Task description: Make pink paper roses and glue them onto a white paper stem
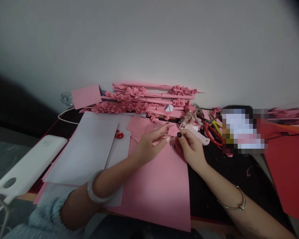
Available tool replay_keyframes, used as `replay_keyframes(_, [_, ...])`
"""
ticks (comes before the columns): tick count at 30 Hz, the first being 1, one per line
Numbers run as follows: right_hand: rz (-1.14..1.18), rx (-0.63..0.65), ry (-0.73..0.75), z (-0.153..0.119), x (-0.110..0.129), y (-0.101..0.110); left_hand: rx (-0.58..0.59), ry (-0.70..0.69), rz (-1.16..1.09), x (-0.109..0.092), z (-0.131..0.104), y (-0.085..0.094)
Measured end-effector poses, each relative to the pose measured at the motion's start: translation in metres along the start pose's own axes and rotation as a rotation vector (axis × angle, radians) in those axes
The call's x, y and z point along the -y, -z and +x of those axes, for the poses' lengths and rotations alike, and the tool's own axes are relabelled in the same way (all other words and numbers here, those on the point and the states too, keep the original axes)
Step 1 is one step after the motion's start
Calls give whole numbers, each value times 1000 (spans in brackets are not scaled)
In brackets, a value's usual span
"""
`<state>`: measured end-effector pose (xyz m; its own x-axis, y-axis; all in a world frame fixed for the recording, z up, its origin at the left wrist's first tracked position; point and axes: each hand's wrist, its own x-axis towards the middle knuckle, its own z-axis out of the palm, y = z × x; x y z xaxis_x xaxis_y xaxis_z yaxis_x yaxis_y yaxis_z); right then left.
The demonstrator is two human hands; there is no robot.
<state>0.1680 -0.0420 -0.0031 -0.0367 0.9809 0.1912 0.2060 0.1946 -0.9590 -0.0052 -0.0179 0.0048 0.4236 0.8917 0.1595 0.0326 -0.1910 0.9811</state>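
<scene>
A small folded piece of pink paper (173, 130) is held up between my two hands, above a large pink sheet (154, 186). My right hand (192, 147) pinches its right edge between thumb and fingers. At its left side is my left hand (153, 142), fingers stretched toward the paper with the thumb and fingertips apart; they seem to touch or nearly touch it. Smaller pink squares (137, 127) lie just behind my left hand. Past the hands are many folded pink paper flowers (129, 96) on rolled pink paper stems.
White sheets (87, 149) and a white slab-shaped device (27, 166) with a hole lie at left. Red-handled pliers (211, 134) and other tools sit beyond my right hand. A blurred-out phone-like screen (244, 129) and red paper (289, 166) are at right.
</scene>
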Motion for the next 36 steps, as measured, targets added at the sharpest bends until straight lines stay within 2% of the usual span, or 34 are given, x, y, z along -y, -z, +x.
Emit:
replay_keyframes(3, [-17,77,-8,0,1,-1,-39,94,-122,3,3,2])
replay_keyframes(6, [-66,125,-10,0,4,-2,-3,185,-69,6,6,3])
replay_keyframes(9, [-109,76,22,0,4,-3,-5,198,-53,8,6,4])
replay_keyframes(12, [-169,-15,113,1,3,-2,-25,228,-141,8,6,3])
replay_keyframes(15, [-243,-48,171,2,3,-1,-26,266,-192,6,6,2])
replay_keyframes(22, [-370,-38,313,3,12,1,-21,320,-300,1,7,-1])
replay_keyframes(28, [-401,-2,405,3,8,0,7,386,-337,-4,7,-3])
replay_keyframes(36, [-418,-17,462,2,8,0,-25,438,-372,-6,7,-3])
